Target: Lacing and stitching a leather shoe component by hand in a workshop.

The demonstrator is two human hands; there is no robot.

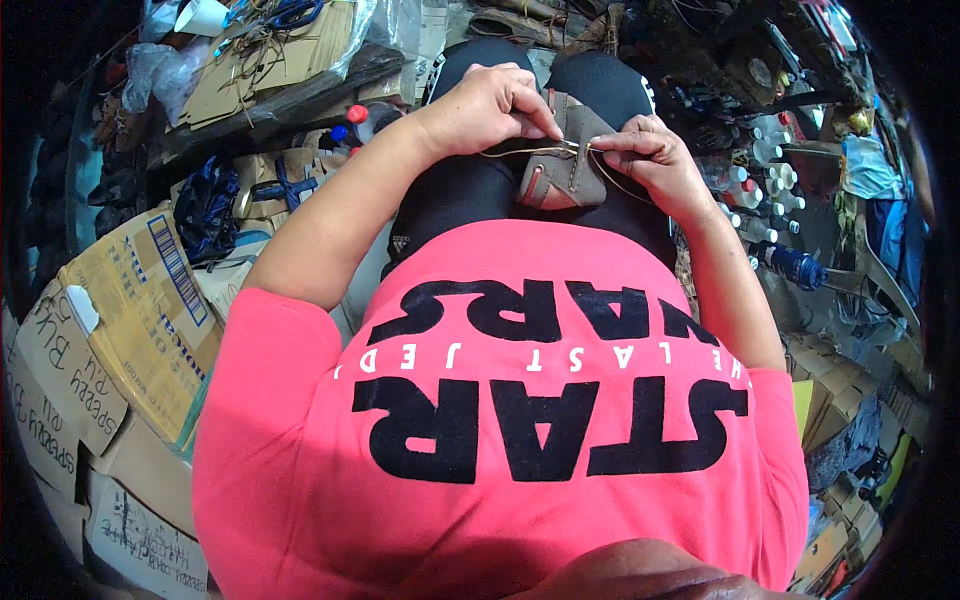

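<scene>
A grey-brown leather shoe upper (575, 182) with visible seams rests on my lap, over dark trousers. My left hand (487, 108) reaches across its left side, fingers bent and closed, the index fingertip at a seam where a thin bright line shows. What those fingers pinch is too small to name. On the right, my right hand (655, 160) is closed in a pinch on a pale thread (620, 184) beside the upper. Another length of thread runs out leftward from the seam, below my left hand.
Cardboard boxes (150, 310) stand at the left. Flattened cardboard (265, 75) and a white cup (201, 17) lie at the far left. Several small white-capped bottles (775, 180) and a dark blue bottle (790, 264) crowd the right. A red-capped bottle (358, 115) stands near my left forearm.
</scene>
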